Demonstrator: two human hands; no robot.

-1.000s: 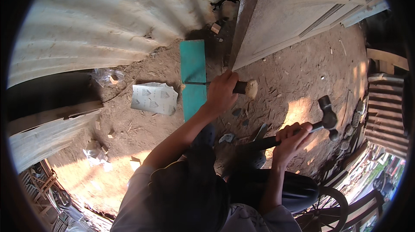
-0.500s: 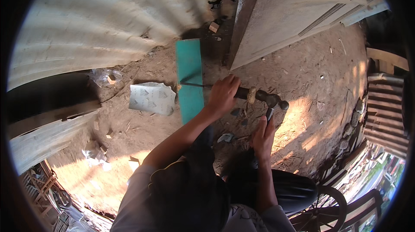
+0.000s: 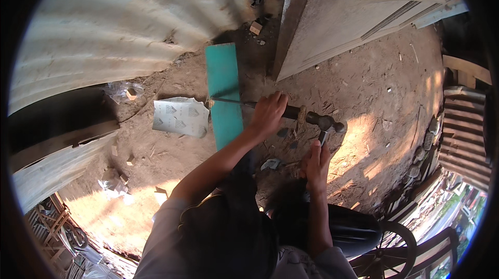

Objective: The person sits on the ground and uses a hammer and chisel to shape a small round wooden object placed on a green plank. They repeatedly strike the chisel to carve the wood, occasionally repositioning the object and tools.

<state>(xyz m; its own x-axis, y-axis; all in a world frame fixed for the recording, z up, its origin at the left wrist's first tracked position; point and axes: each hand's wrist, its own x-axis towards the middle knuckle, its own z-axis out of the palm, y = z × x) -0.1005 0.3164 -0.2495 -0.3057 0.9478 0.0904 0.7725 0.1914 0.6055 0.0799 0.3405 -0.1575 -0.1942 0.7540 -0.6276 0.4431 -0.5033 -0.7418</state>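
Observation:
My left hand (image 3: 268, 114) is closed round the dark handle of a long, thin metal chisel (image 3: 235, 102), its tip at the left edge of a teal board (image 3: 222, 63) on the dirt ground. My right hand (image 3: 316, 167) is closed on a ball-peen hammer (image 3: 325, 123), whose head lies against or very near the frayed end of the chisel's handle (image 3: 301, 115). A printed pale sheet (image 3: 179, 116) lies left of the board.
A corrugated metal wall (image 3: 130, 24) runs along the back left, a panelled wooden door (image 3: 358, 14) stands at back right, and small wood offcuts (image 3: 255, 28) lie about. Corrugated sheets (image 3: 462, 133) edge the right; a spoked wheel (image 3: 395, 248) is at lower right.
The hammer head has moved left from the right side to the chisel handle's end. My left hand has moved slightly down, and the teal board appears further left.

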